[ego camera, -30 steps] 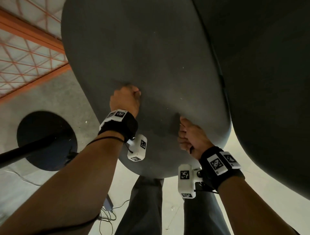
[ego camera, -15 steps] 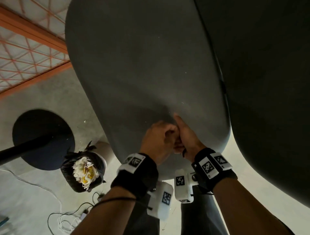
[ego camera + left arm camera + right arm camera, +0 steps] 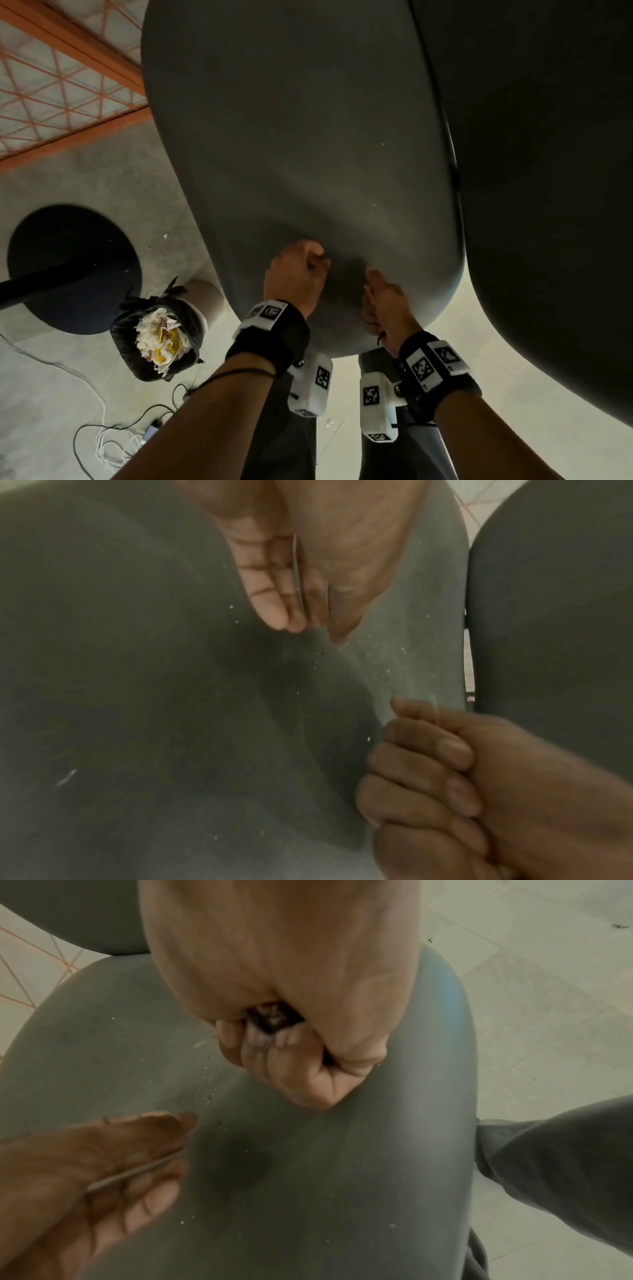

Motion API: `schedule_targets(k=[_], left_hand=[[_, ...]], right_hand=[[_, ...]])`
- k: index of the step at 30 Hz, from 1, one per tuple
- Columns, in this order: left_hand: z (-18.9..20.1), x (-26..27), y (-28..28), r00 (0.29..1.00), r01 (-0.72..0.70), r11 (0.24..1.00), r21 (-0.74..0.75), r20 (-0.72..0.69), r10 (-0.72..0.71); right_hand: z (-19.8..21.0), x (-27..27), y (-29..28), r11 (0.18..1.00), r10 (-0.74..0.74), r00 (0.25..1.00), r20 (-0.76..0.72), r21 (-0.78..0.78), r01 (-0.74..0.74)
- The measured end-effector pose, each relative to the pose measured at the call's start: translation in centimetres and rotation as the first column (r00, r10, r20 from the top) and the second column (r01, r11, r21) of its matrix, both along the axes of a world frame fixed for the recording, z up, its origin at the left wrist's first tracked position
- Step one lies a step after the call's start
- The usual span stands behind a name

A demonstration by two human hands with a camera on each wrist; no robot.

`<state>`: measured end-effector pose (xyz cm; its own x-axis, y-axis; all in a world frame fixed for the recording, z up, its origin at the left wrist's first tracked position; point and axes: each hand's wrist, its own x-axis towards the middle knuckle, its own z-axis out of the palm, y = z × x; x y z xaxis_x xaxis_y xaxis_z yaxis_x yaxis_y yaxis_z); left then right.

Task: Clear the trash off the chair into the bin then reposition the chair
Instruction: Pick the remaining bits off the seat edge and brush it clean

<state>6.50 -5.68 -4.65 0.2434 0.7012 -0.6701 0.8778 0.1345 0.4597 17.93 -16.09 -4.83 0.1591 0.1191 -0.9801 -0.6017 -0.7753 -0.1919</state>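
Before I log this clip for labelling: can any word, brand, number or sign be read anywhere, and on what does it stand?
No readable text in any view.
Wristbands and wrist camera housings: square black-and-white marker patterns only, no letters or numbers.
Wrappers in the trash bin: too small and blurred to read.
Chair seat: plain grey, only crumbs.

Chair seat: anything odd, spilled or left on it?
Small pale crumbs and dark specks are scattered over the gray chair seat near both hands. The right hand grips a dark scrap. The bin beside the chair is heaped with paper.
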Motion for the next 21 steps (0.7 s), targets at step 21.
schedule_targets(k=[21], left_hand=[[0.3, 5.6, 0.9, 0.904, 0.330, 0.939, -0.100, -0.252, -0.345]], right_hand=[[0.2, 1.2, -3.3, 1.000, -0.017, 0.997, -0.070, 0.019, 0.019]])
